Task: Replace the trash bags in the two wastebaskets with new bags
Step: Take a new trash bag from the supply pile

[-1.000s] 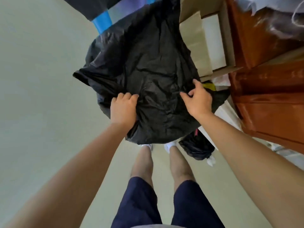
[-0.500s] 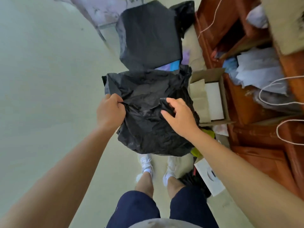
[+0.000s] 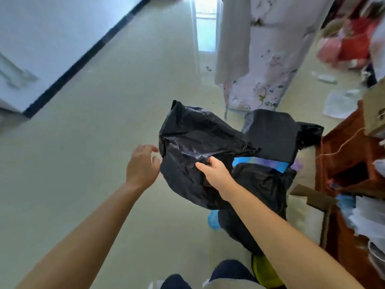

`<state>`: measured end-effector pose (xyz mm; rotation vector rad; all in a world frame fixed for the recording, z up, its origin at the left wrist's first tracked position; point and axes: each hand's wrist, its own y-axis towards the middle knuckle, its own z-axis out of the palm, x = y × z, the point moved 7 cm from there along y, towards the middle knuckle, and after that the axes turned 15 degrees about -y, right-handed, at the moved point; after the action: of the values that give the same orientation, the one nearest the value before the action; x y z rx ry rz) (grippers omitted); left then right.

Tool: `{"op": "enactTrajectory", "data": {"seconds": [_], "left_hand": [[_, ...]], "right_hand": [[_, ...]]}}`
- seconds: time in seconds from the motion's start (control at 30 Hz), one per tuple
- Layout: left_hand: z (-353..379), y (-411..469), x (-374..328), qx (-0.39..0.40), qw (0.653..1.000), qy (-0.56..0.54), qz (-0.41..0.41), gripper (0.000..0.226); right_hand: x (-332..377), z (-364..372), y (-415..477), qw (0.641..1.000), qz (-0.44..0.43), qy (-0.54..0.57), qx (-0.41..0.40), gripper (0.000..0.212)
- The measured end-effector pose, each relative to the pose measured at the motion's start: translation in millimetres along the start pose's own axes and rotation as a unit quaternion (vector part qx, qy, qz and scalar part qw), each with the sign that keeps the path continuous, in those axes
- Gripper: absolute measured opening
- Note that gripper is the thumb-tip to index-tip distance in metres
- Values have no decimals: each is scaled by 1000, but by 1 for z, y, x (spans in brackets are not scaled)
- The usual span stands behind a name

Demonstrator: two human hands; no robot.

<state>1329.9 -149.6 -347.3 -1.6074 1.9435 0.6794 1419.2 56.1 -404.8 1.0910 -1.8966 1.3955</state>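
A crumpled black trash bag [image 3: 193, 142] hangs in the air in front of me. My right hand [image 3: 216, 174] grips its lower middle fold. My left hand [image 3: 142, 165] is open beside the bag's left edge, fingers spread, just off the plastic. Behind the bag on the floor stands a blue wastebasket [image 3: 262, 163] lined with black plastic, and a second wastebasket [image 3: 273, 134] draped in black sits farther back. A full black bag [image 3: 262, 190] lies below my right forearm.
Brown wooden shelves [image 3: 343, 159] with papers and a white cord fill the right side. A cardboard box [image 3: 312, 207] sits by them. A floral cloth [image 3: 256, 59] hangs ahead. Pale floor [image 3: 93, 142] stretches left to a white wall with a dark baseboard.
The view has swung up from my feet toward the room. My left hand has let go of the bag and opened; my right hand still holds it, now raised and farther from me.
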Motion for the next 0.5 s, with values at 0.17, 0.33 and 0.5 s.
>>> {"op": "enactTrajectory", "data": {"seconds": [0.17,0.33,0.5], "left_hand": [[-92,-55,60,-3,998,-50,-34,26],[-188,-119,141,-15,995,-86,-50,30],[-290,-191,239,28,990,-63,-122,71]], "right_hand": [[89,79,-28,995,-39,-88,-14,27],[162,208,-49,999,-18,-2,46,26],[227,388,-90,974,21,139,177,26]]}}
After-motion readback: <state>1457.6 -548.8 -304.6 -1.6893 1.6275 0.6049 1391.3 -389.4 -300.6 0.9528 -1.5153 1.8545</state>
